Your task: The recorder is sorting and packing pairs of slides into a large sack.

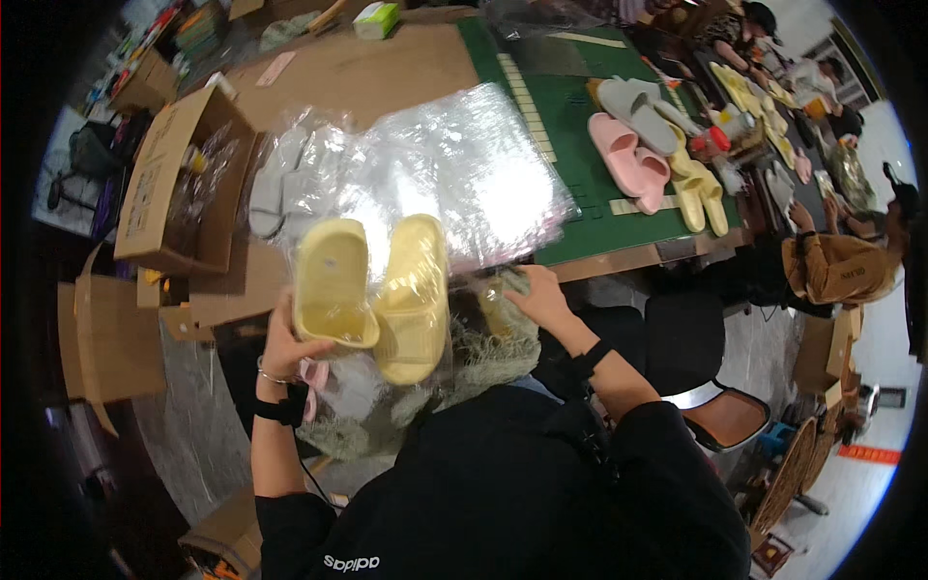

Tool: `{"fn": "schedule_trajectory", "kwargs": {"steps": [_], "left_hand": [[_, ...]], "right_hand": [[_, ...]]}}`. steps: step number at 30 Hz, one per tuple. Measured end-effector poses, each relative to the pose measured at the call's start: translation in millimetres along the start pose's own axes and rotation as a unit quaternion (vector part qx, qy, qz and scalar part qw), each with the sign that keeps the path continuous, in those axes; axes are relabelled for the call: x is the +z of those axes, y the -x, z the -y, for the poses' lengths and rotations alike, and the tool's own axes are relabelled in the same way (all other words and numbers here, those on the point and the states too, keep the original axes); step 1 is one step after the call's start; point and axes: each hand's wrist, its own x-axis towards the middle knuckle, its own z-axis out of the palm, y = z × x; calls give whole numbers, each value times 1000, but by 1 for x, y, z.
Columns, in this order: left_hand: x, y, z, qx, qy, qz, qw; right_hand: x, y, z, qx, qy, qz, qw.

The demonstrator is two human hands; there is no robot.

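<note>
A pair of pale yellow slippers (411, 290) lies side by side in a clear plastic bag over the table's front edge. My left hand (287, 338) is closed on the left slipper's lower side, thumb across its end. My right hand (541, 300) is at the table edge by the stack of clear plastic bags (464, 164), fingers bent together; what they pinch, if anything, I cannot make out. Below it, a yellowish thing (498, 307) shows partly on the greenish fringed cloth (493, 353) over my lap. Bagged grey slippers (269, 201) lie left of the stack.
An open cardboard box (184, 184) stands at the table's left. On the green mat are pink slippers (628, 162), grey slippers (638, 111) and yellow slippers (698, 193), beside a red-lidded jar (713, 138). A black chair (681, 333) stands at my right. Other people work at the far right.
</note>
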Motion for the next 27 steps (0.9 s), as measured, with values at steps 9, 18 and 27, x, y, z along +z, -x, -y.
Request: {"fn": "schedule_trajectory", "kwargs": {"steps": [9,18,27], "left_hand": [[31,50,147,-263,-369,285,845],[138,73,166,-32,-617,244,747],[131,-25,132,52,-499,-153,851]], "right_hand": [[114,34,-10,177,-31,176,968],[53,72,5,97,-6,182,978],[-36,37,-28,1,-69,-14,998]]}}
